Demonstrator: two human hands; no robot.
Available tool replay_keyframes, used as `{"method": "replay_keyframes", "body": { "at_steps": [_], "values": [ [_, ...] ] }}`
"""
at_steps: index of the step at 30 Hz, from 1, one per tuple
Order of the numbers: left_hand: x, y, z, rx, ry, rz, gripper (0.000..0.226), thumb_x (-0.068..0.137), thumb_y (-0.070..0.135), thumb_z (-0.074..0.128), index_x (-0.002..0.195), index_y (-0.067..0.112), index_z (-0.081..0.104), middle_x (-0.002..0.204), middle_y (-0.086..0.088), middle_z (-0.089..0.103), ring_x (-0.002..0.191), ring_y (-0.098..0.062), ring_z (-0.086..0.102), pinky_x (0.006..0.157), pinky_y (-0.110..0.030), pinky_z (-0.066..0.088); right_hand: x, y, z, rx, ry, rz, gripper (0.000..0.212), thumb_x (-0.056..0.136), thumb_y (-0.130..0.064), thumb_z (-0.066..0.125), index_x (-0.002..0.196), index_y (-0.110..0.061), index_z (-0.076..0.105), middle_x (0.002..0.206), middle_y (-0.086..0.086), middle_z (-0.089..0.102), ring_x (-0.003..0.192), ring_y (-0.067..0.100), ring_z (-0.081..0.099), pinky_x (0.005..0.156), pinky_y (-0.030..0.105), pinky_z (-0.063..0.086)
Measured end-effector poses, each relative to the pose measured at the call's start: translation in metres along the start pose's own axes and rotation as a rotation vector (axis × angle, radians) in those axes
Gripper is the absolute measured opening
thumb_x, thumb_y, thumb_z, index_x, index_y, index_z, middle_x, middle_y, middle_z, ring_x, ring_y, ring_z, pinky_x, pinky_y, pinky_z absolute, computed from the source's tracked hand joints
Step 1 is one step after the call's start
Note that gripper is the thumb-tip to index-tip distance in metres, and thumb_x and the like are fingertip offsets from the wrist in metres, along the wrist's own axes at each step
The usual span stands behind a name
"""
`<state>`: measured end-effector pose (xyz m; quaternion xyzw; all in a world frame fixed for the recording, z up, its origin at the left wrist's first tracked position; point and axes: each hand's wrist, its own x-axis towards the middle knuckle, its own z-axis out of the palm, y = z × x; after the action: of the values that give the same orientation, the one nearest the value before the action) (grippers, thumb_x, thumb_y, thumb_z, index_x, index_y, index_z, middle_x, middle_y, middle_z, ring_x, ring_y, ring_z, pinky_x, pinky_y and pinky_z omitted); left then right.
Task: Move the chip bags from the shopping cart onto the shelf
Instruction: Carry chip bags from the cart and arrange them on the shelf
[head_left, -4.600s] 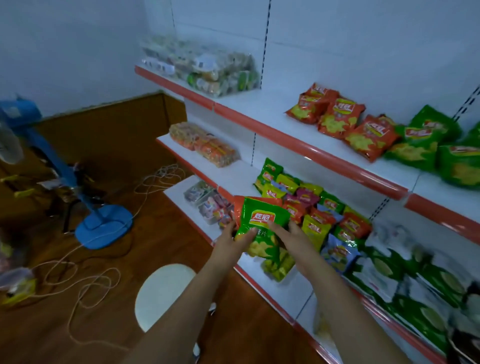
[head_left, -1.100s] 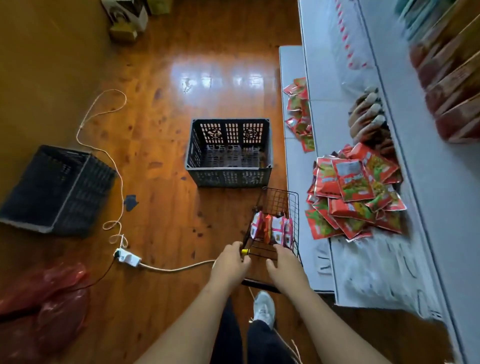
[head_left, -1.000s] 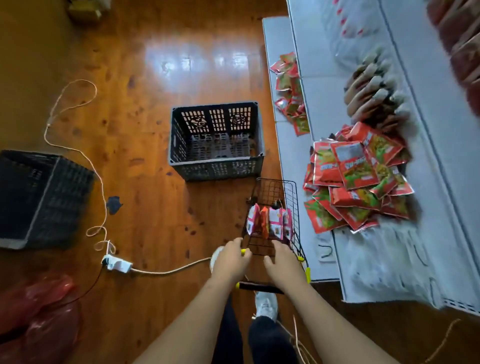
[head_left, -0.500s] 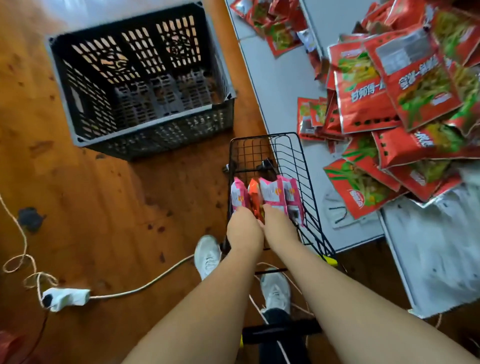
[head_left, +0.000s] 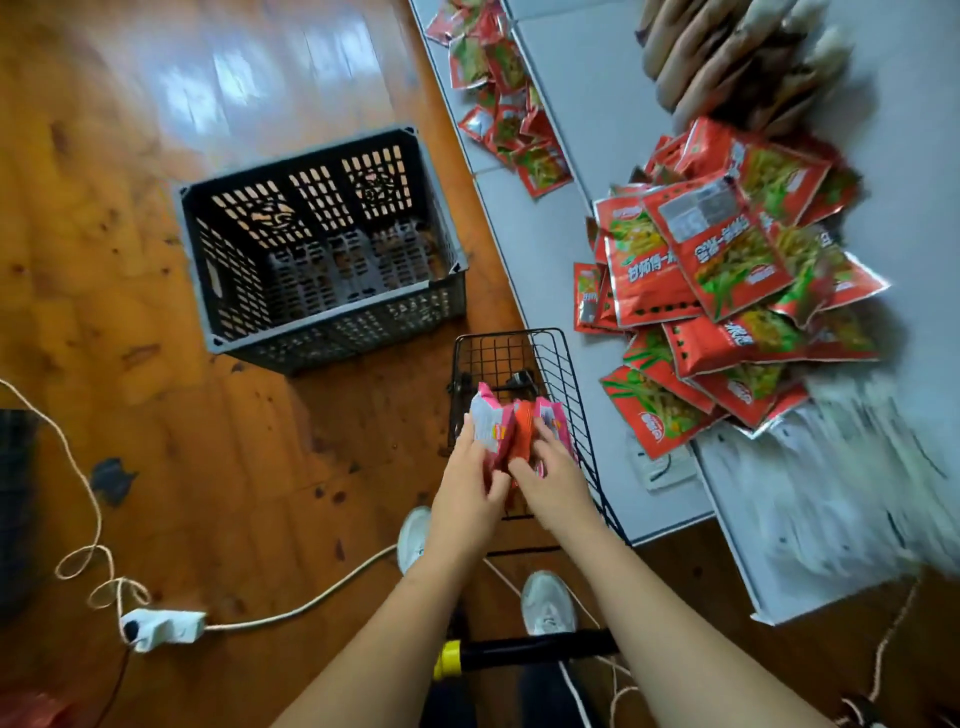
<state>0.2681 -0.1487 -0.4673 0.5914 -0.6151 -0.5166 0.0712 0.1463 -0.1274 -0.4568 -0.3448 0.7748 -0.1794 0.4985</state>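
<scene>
Item: chip bags (head_left: 511, 428), upright in shopping cart (head_left: 563, 374) | Handling: likely light, crinkly, crushable | Hold: bundle sides | Hands: left hand (head_left: 467, 499) and right hand (head_left: 556, 480) clasped the bundle

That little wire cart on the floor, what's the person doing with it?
A person is bending over the small black wire cart and gathering the pink and orange chip bags in it. The left hand and right hand both grip the bundle, which is still inside the cart. The white shelf beside it already holds a heap of red packets.
</scene>
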Motion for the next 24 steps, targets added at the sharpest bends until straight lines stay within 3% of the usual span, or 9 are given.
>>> {"method": "replay_keyframes", "body": {
  "at_steps": [2, 4, 6, 8, 12, 16, 19, 22, 24],
  "values": [
    [-0.030, 0.031, -0.023, -0.171, -0.033, 0.030, 0.045, 0.096, 0.018, 0.053, 0.138, 0.033, 0.045, 0.130, 0.009, 0.056, 0.123, -0.016, 0.054, 0.098, -0.015, 0.042, -0.034, -0.025, -0.020, 0.128, 0.015, 0.039, 0.043, 0.084, -0.046, 0.050, 0.117, -0.022, 0.064, 0.146, -0.011, 0.045, 0.126, 0.012, 0.049, 0.106, 0.036, 0.041],
    [-0.065, 0.066, -0.042, -0.251, -0.048, -0.006, 0.041, 0.090, 0.044, 0.066, 0.124, 0.045, 0.044, 0.117, 0.010, 0.062, 0.106, -0.016, 0.063, 0.095, -0.033, 0.053, -0.068, -0.044, -0.041, 0.274, 0.053, 0.089, 0.057, 0.073, -0.061, 0.044, 0.103, -0.018, 0.065, 0.128, -0.005, 0.062, 0.110, 0.018, 0.060, 0.101, 0.043, 0.046],
    [-0.100, 0.099, -0.058, -0.188, 0.013, -0.012, 0.060, 0.073, 0.071, 0.069, 0.118, 0.048, 0.037, 0.122, 0.014, 0.058, 0.108, -0.011, 0.064, 0.095, -0.043, 0.054, -0.101, -0.065, -0.063, 0.424, 0.068, 0.104, 0.057, 0.079, -0.063, 0.041, 0.110, -0.023, 0.066, 0.116, -0.005, 0.068, 0.109, 0.017, 0.062, 0.103, 0.045, 0.045],
    [-0.135, 0.140, -0.072, -0.116, 0.114, 0.049, 0.082, 0.063, 0.079, 0.071, 0.128, 0.050, 0.030, 0.132, 0.018, 0.054, 0.117, -0.010, 0.060, 0.102, -0.042, 0.049, -0.144, -0.099, -0.091, 0.547, 0.079, 0.044, 0.047, 0.095, -0.054, 0.037, 0.113, -0.025, 0.068, 0.109, -0.004, 0.071, 0.106, 0.013, 0.065, 0.099, 0.039, 0.049],
    [-0.199, 0.208, -0.095, -0.252, 0.280, 0.140, 0.097, 0.057, 0.071, 0.082, 0.136, 0.049, 0.029, 0.134, 0.017, 0.057, 0.118, -0.010, 0.062, 0.100, -0.043, 0.052, -0.237, -0.148, -0.151, 0.582, 0.067, -0.123, 0.049, 0.102, -0.046, 0.027, 0.086, -0.031, 0.071, 0.082, -0.013, 0.074, 0.084, 0.003, 0.068, 0.076, 0.025, 0.052],
    [-0.267, 0.266, -0.112, -0.496, 0.397, 0.167, 0.076, 0.059, 0.055, 0.089, 0.120, 0.037, 0.048, 0.119, 0.006, 0.066, 0.104, -0.010, 0.069, 0.092, -0.044, 0.058, -0.320, -0.165, -0.193, 0.541, 0.124, -0.302, 0.046, 0.101, -0.045, 0.027, 0.085, -0.036, 0.069, 0.084, -0.018, 0.072, 0.087, -0.009, 0.064, 0.079, 0.016, 0.046],
    [-0.309, 0.294, -0.117, -0.746, 0.378, 0.159, 0.060, 0.057, 0.046, 0.092, 0.107, 0.032, 0.062, 0.105, -0.006, 0.075, 0.098, -0.029, 0.073, 0.086, -0.057, 0.057, -0.382, -0.161, -0.210, 0.480, 0.190, -0.394, 0.028, 0.102, -0.040, 0.034, 0.088, -0.047, 0.057, 0.095, -0.027, 0.060, 0.090, -0.020, 0.055, 0.080, 0.003, 0.041],
    [-0.346, 0.313, -0.116, -0.919, 0.246, 0.154, 0.063, 0.058, 0.052, 0.091, 0.109, 0.027, 0.066, 0.108, -0.013, 0.074, 0.101, -0.039, 0.070, 0.088, -0.061, 0.055, -0.428, -0.145, -0.209, 0.378, 0.349, -0.436, 0.035, 0.094, -0.062, 0.033, 0.098, -0.043, 0.061, 0.112, -0.010, 0.061, 0.112, 0.009, 0.054, 0.101, 0.037, 0.044],
    [-0.373, 0.325, -0.113, -0.913, 0.131, 0.141, 0.070, 0.059, 0.058, 0.087, 0.117, 0.027, 0.062, 0.113, -0.011, 0.073, 0.103, -0.036, 0.071, 0.090, -0.057, 0.056, -0.459, -0.135, -0.203, 0.406, 0.381, -0.451, 0.053, 0.086, -0.076, 0.029, 0.110, -0.041, 0.061, 0.118, -0.012, 0.062, 0.116, 0.011, 0.055, 0.102, 0.043, 0.045]
  ]
}}
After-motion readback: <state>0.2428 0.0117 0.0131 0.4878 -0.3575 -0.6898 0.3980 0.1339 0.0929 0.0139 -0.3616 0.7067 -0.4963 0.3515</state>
